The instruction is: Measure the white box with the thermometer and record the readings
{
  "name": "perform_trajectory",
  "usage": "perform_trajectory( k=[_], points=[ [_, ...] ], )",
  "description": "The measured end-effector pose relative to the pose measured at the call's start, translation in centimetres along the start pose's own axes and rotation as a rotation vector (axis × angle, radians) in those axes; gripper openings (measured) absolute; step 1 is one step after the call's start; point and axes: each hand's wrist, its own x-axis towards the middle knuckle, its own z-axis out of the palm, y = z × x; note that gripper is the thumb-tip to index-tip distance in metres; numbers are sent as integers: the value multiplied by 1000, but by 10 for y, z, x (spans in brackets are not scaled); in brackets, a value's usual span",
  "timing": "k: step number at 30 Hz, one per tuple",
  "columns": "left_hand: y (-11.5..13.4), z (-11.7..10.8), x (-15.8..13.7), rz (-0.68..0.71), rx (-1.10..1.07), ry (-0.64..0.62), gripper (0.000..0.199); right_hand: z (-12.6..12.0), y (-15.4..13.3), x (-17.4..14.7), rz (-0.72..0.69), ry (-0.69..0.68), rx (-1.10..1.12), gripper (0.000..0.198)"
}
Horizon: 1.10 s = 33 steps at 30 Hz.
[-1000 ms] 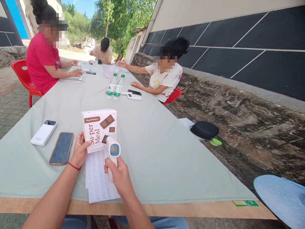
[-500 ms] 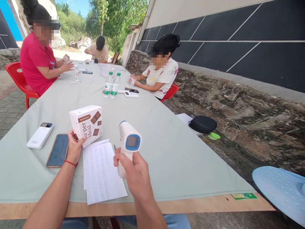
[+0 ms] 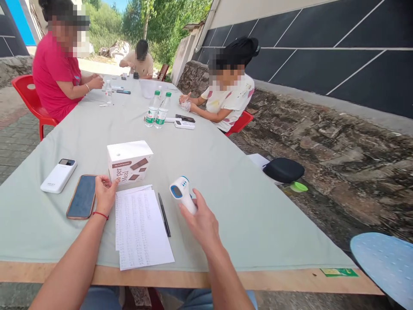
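My left hand (image 3: 106, 197) grips the lower left corner of a white and brown cardboard box (image 3: 129, 148), thumb on its printed front. The box looks upright on the table, just behind some printed paper sheets (image 3: 142, 232). My right hand (image 3: 204, 221) is closed around the handle of a white and blue infrared thermometer (image 3: 182, 189), which leans to the left with its small screen facing up toward me. Between the sheets and that hand lies a black pen (image 3: 164, 214). A smartphone (image 3: 81, 196) rests beside my left hand.
A white power bank (image 3: 59, 175) lies at the left. Two green-capped water bottles (image 3: 158, 113) stand farther up the cloth-covered table (image 3: 251, 232). Several people sit around it, including one in a pink shirt (image 3: 60, 71). A pale blue hat (image 3: 383, 262) is at the right edge.
The box has gone from tilted to upright, slightly farther right. My right hand has lowered and turned the thermometer, moving it right and uncovering the pen. The view has shifted a little.
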Motion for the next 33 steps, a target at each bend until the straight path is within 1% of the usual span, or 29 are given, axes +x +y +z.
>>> perform_trajectory(
  k=[3,5,6,8,10,11,12,14,15,16,18,19,20,22,25,27,29,31,33],
  points=[
    [1,3,0,-16,-2,-15,21,7,38,23,64,-23,-306,50],
    [2,4,-1,-22,-40,-44,18,8,54,30,94,-13,-428,42],
    [2,5,-2,-14,-45,-58,19,9,59,31,81,11,-461,38],
    [6,5,-6,36,11,-88,19,11,63,30,-26,110,-467,32],
    [12,4,-12,120,124,-148,17,15,59,25,-191,215,-410,26],
    [16,3,-17,172,183,-198,16,17,54,22,-257,218,-368,24],
    [21,2,-22,227,240,-261,15,21,48,19,-294,165,-327,23],
    [30,1,-32,348,362,-426,19,28,32,14,-305,-56,-276,20],
    [34,0,-38,415,431,-520,26,32,23,12,-289,-169,-279,18],
    [37,-1,-42,483,501,-618,38,36,15,11,-275,-245,-297,17],
    [41,-2,-50,587,629,-802,71,43,4,11,-264,-313,-334,17],
    [42,-3,-53,617,682,-879,83,46,1,11,-269,-318,-339,19],
    [42,-3,-55,631,730,-938,91,48,1,11,-276,-315,-328,22],
    [40,-4,-57,613,814,-996,96,52,6,11,-295,-293,-246,27],
    [38,-4,-57,558,891,-1008,100,53,20,10,-308,-220,37,32],
    [39,-3,-57,536,910,-1006,102,51,28,10,-277,-159,255,32],
    [39,-3,-57,526,914,-1004,103,50,31,11,-212,-122,447,29],
    [40,-3,-57,511,916,-1004,104,49,29,11,-165,-134,637,26],
    [41,-2,-57,503,916,-1011,103,49,26,8,-162,-155,795,28]
  ],
)
